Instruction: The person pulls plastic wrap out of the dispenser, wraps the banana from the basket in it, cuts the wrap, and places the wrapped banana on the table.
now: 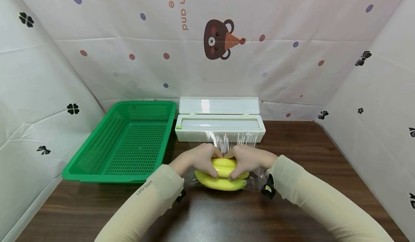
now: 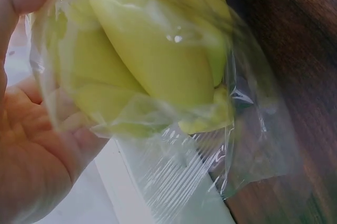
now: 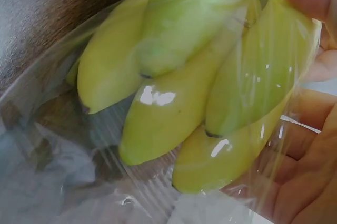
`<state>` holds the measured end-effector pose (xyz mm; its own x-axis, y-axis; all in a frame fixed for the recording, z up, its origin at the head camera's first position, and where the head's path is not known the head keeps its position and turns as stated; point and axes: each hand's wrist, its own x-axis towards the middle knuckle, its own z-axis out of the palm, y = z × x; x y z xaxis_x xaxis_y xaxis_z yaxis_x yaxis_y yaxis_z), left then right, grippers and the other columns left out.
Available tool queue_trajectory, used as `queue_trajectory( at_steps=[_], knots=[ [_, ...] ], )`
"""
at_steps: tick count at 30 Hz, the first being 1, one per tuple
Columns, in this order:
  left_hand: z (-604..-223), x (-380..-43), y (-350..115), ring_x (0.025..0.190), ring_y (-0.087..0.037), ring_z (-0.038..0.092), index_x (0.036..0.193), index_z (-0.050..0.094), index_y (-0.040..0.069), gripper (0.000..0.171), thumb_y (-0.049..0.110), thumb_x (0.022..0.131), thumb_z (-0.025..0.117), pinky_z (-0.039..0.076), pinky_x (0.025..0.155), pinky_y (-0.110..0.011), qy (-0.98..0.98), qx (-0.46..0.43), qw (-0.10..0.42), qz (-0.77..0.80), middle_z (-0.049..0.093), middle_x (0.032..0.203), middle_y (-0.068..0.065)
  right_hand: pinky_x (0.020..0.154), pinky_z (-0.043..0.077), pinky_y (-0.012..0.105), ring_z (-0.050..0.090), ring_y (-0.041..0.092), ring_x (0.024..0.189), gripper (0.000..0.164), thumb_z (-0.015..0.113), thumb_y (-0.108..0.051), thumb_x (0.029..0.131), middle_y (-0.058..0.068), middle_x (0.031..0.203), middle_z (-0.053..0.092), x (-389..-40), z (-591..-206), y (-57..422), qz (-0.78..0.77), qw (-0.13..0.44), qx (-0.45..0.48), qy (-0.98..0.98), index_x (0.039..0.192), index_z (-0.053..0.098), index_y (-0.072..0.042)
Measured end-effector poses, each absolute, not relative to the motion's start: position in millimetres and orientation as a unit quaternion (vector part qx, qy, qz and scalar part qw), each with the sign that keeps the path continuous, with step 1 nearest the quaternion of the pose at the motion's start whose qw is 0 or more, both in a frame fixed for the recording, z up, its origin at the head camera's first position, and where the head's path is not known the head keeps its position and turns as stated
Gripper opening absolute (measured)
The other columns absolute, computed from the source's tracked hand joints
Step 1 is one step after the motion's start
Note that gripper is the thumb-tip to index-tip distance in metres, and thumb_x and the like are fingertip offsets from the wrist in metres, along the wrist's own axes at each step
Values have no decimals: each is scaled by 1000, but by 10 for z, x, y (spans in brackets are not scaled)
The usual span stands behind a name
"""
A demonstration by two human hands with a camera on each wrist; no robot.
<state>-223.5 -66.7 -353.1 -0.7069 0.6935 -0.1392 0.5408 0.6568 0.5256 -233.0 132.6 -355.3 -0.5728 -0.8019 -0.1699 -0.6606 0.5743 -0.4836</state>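
Note:
A bunch of yellow bananas [image 1: 222, 184], partly covered in clear plastic wrap [image 2: 263, 150], lies between both hands at the middle of the table. My left hand [image 1: 202, 159] grips its left side, with the thumb on the near face and the fingers on the far side. On the right side my right hand [image 1: 248, 159] holds it in a mirrored grip. Loose film spreads past the banana tips [image 3: 152, 129] in the right wrist view. Stretched wrap runs from the bunch back to a white wrap dispenser [image 1: 194, 137], whose lid stands up.
A green plastic basket [image 1: 113, 178] with perforated walls stands to the left, close beside the dispenser. Dark wooden tabletop [image 1: 324, 162] extends to the right and in front. A patterned white cloth [image 1: 275, 69] hangs around the back and sides.

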Motion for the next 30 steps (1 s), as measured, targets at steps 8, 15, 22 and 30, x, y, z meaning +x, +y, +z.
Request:
queue_trajectory(
  at_steps=[8,15,22,30],
  knots=[
    [-3491,-2284,-644,65,-6,51,99,72,10,36,13,63,78,46,60,-20,891,332,196,239,62,76,6,59,40,20,44,7,71,27,76,-29,63,-4,81,51,-2359,-3561,1379,-190,157,-430,868,88,69,-23],
    [-3442,-2332,-630,72,-8,57,102,71,9,40,13,63,80,50,65,-22,889,300,237,252,66,82,5,63,47,22,52,5,71,61,78,-29,65,-7,85,61,-2378,-3578,1409,-213,170,-406,872,122,61,-14],
    [-3391,-2410,-612,69,-8,56,90,74,12,26,9,65,80,50,64,-22,880,281,271,271,67,77,4,86,37,41,56,6,89,62,79,-50,63,-14,101,67,-2368,-3520,1469,-169,149,-360,905,116,61,-24],
    [-3359,-2473,-602,78,-10,60,96,74,12,31,13,66,80,51,71,-23,881,266,291,260,69,86,4,99,33,54,47,23,122,88,76,-61,63,6,132,51,-2214,-3509,1495,-158,92,-349,919,133,54,-11]
  ],
)
